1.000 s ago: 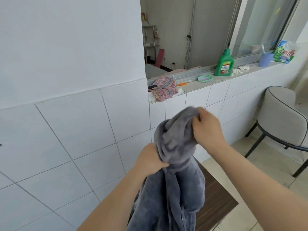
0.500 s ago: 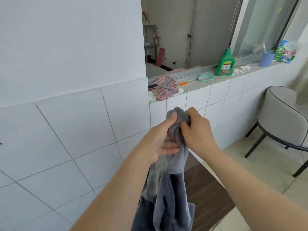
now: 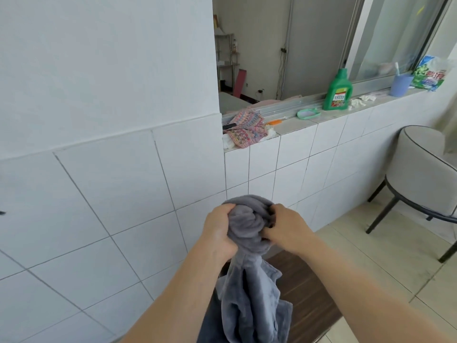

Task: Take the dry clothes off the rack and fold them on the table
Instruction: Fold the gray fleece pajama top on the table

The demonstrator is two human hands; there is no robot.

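Both hands are bunched into a grey garment (image 3: 249, 288) just below the middle of the frame. The left hand (image 3: 218, 231) has its fingers curled into the left side of the wadded-up top, and the right hand (image 3: 284, 227) is doing the same on the right side, fingers dug into the fleece so the fabric balls up between them. The rest of it hangs straight down to the bottom edge, and you can make out a button or two low on the right flap. It's in the air, not lying on anything, with the dark wood table (image 3: 309, 293) behind and under it in the lower middle. White tiled wall (image 3: 99, 194) fills the left half. On the ledge (image 3: 296, 125) in the upper middle there's a patterned cloth (image 3: 247, 129), a green soap dish (image 3: 308, 113), a green bottle (image 3: 338, 91), and further right a blue cup (image 3: 400, 85) with a toothbrush in it, plus a detergent bag (image 3: 431, 76) in the upper right corner. A padded chair (image 3: 420, 169) sits at the right edge on the floor tiles.
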